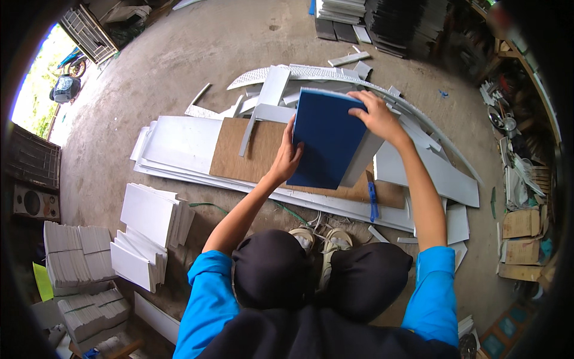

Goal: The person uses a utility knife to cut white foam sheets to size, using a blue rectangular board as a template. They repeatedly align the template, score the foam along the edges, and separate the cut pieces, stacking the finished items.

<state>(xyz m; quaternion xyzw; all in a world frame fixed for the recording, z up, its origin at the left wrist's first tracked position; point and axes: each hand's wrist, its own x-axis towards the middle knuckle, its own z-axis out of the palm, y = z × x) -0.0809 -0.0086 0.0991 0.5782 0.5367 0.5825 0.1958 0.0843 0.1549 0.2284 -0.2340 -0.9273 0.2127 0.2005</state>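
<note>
Held up between my hands is a dark blue rectangular sheet (329, 137), with a pale grey-white sheet (362, 161) fanned out behind its right side. My left hand (289, 157) grips the left edge, thumb on the blue face. At the upper right corner, my right hand (376, 116) has its fingers curled over the top edge; the fingertips behind are hidden. Below the sheets lies a brown wooden board (236, 149) on long white panels (182, 143). A blue utility knife (373, 200) rests at the board's right end.
White offcut strips (272, 87) are heaped beyond the board. White rectangular pieces (146, 215) stand in a bunch at the left, with tied stacks of sheets (78, 251) beside them. More stacked panels (341, 11) stand at the back. Cardboard (520, 224) lies along the right side.
</note>
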